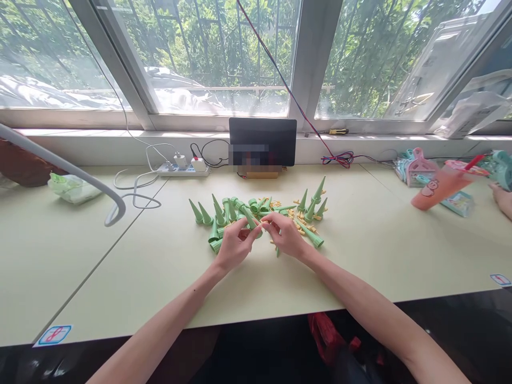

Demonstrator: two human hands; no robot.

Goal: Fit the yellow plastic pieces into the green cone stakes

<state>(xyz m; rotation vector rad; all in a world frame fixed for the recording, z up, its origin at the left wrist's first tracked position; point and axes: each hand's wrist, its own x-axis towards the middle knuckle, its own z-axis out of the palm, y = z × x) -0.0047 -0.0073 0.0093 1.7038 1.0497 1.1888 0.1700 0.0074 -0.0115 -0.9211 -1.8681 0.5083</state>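
Observation:
My left hand [236, 242] is closed around a green plastic cone [250, 217] whose narrow tip points up and away from me. Beside it, my right hand [285, 234] pinches a small yellow plastic piece [264, 224] against the cone's wide end; the fingers hide most of that piece. Behind both hands spreads a pile of green cones [230, 208], some upright and some on their sides. Loose yellow pieces [292, 214] lie among them. To the right, several cones with yellow pieces attached [310, 208] stand together, and one green cone [312, 234] lies nearby.
A dark screen [263, 140] stands at the back by the window. Left of it are a power strip [184, 169] and white cables. A drink cup [444, 186] leans at right near pink and teal clips [418, 166]. Another person's hand [502, 200] shows at the right edge.

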